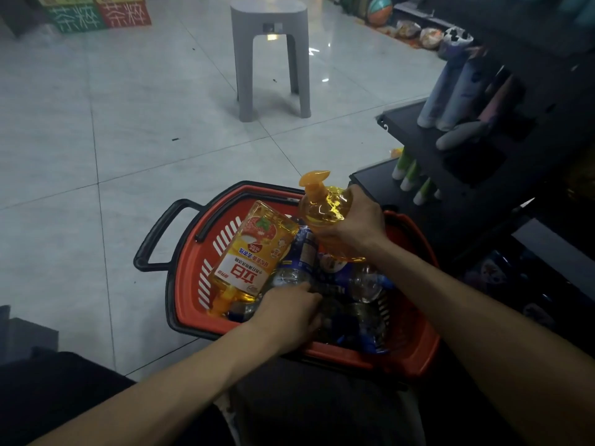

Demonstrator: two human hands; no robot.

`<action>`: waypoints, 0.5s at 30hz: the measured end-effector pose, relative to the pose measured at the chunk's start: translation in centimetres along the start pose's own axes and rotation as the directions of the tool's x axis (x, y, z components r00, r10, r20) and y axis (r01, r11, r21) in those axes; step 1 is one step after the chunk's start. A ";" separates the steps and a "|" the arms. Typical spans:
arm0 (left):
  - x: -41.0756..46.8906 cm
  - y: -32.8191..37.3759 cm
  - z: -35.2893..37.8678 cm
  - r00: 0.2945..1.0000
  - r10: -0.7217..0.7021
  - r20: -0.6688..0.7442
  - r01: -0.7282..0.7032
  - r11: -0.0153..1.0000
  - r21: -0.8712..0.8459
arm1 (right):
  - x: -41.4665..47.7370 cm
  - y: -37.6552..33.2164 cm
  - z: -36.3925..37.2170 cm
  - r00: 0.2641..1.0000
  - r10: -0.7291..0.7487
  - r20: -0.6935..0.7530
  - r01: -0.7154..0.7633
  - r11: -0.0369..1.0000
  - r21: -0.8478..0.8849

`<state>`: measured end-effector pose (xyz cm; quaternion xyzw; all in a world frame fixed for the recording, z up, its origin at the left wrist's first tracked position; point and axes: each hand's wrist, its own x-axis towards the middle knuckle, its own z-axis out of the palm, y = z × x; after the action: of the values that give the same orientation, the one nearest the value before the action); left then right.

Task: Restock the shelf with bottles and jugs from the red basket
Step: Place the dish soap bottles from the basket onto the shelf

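The red basket [190, 284] with black rim and handles sits on the floor in front of me. Inside lie a yellow detergent jug [254, 252] with a red-and-white label and several clear water bottles [296, 262] with blue labels. My right hand [357, 220] grips a yellow pump bottle [325, 207], held upright over the basket's far right side. My left hand [289, 313] reaches into the basket, its fingers curled among the water bottles; what they hold is hidden. The black shelf [409, 123] stands to the right.
A grey plastic stool [270, 56] stands on the tiled floor beyond the basket. The shelf holds tall pale bottles [450, 91] and small green-and-white tubes [409, 172]. Green and red cartons [96, 11] sit at the far left. My dark-clothed legs are below the basket.
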<state>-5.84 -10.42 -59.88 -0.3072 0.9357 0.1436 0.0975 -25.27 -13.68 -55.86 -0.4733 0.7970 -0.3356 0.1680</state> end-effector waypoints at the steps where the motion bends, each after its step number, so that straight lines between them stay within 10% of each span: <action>1: 0.1 -0.1 -0.1 1.000 -0.003 0.012 0.004 1.000 -0.025 | -0.3 -0.1 -0.2 1.000 -0.012 -0.004 0.012 1.000 0.006; 8: 1.9 -1.2 -2.8 0.985 -0.145 -0.099 0.090 0.901 -0.424 | -2.1 -0.8 -3.9 0.996 0.076 -0.043 -0.068 0.983 0.170; 15: 3.7 0.7 -6.6 0.919 -0.334 -0.211 -0.036 0.461 -0.887 | -4.8 -1.1 -8.8 0.964 0.251 0.090 -0.265 0.853 0.450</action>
<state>-9.81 -14.06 -54.48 -0.4158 0.6985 0.5341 -0.2322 -27.31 -6.55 -49.04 -0.3139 0.7491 -0.4816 0.3292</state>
